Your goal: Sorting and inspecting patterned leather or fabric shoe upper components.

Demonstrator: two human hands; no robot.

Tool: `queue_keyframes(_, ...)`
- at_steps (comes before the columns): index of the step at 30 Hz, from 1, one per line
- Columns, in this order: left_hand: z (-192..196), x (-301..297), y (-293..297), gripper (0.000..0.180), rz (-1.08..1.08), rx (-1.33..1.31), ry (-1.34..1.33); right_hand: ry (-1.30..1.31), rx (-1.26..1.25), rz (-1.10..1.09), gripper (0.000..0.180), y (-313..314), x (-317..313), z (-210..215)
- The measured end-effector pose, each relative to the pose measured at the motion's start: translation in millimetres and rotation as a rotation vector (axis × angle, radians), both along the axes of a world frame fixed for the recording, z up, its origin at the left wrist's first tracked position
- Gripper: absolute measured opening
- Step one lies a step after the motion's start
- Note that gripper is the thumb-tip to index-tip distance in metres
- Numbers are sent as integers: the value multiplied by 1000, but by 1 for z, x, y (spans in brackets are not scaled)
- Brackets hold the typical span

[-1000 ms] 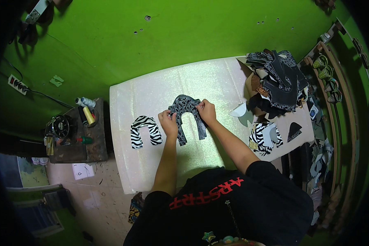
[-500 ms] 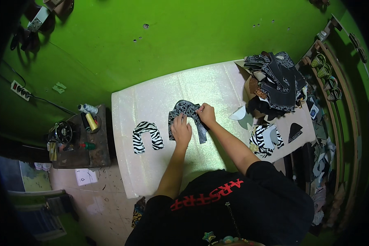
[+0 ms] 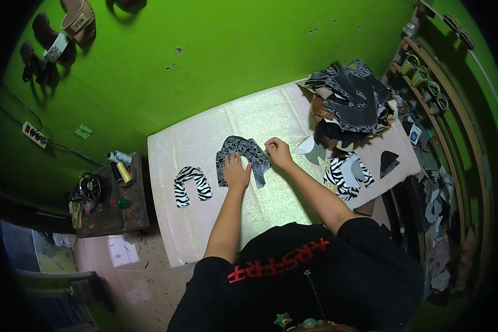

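A black-and-grey patterned, horseshoe-shaped cut piece (image 3: pixel 254 148) lies on the shimmery white table cover (image 3: pixel 199 238). My left hand (image 3: pixel 237 172) rests on its left side, fingers stretched out over the pattern. Just off the piece's right edge, my right hand (image 3: pixel 279 153) is closed in a pinch. Whatever may be between those fingertips is too small to make out. To the left of the patterned piece is a zebra-striped horseshoe-shaped piece (image 3: pixel 205 188).
A high heap of dark cut pieces (image 3: pixel 351 99) stands at the table's back right. In front of it lie grey and zebra-striped scraps (image 3: pixel 337 180) and a dark triangular piece (image 3: pixel 389 162). Thread spools (image 3: pixel 124 174) and a handwheel (image 3: pixel 90 187) sit on a small left table.
My right hand has come away from the patterned piece to its right. My left fingers now lie flatter on it. The whole view has shifted and turned a little.
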State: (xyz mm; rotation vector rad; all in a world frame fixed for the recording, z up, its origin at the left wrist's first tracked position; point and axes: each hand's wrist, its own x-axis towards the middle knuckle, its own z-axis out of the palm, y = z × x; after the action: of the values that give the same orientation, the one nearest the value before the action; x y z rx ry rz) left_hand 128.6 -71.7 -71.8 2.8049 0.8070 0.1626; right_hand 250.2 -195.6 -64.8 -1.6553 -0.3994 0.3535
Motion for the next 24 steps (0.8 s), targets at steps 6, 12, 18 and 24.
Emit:
queue_keyframes(6, 34, 21, -20, 73, 94, -175, 266, -137, 171, -126, 8, -53, 17, 57)
queue_keyframes(12, 55, 50, -79, 79, 39, -231, -11, -398, 179, -499, 6, -138, 60, 96)
queue_keyframes(18, 88, 85, -140, 75, -200, -249, -251, -665, -160, -879, 13, -225, 94, 114)
queue_keyframes(24, 118, 108, -189, 67, -437, -258, -438, -391, -629, -880, 54, -248, 108, 120)
